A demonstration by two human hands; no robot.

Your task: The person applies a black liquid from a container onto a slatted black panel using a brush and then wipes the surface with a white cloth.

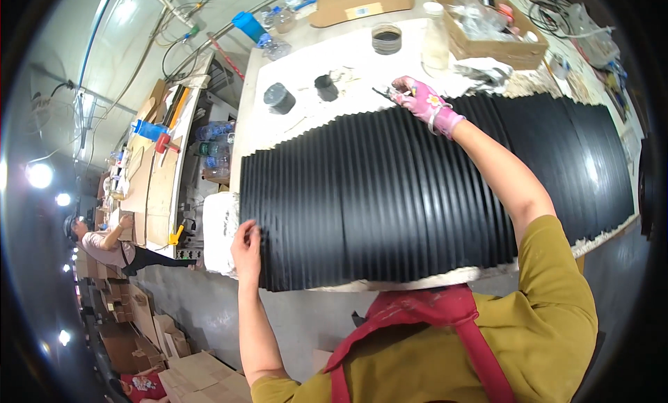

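A long black pleated bellows cover (417, 187) lies across the white worktable (306, 125). My left hand (246, 250), bare, presses its fingers on the cover's near left corner. My right hand (421, 100), in a pink patterned glove, reaches to the cover's far edge and grips a small dark tool, perhaps a brush (385, 93), whose tip touches the folds there. My forearms and a red apron over an olive shirt fill the lower right.
Two black round pots (279, 98) (325, 87) and an open tin of dark liquid (386, 38) stand beyond the cover. A cardboard box (497, 31) of odds sits far right. A person (104, 243) works at a bench on the left; cartons lie on the floor.
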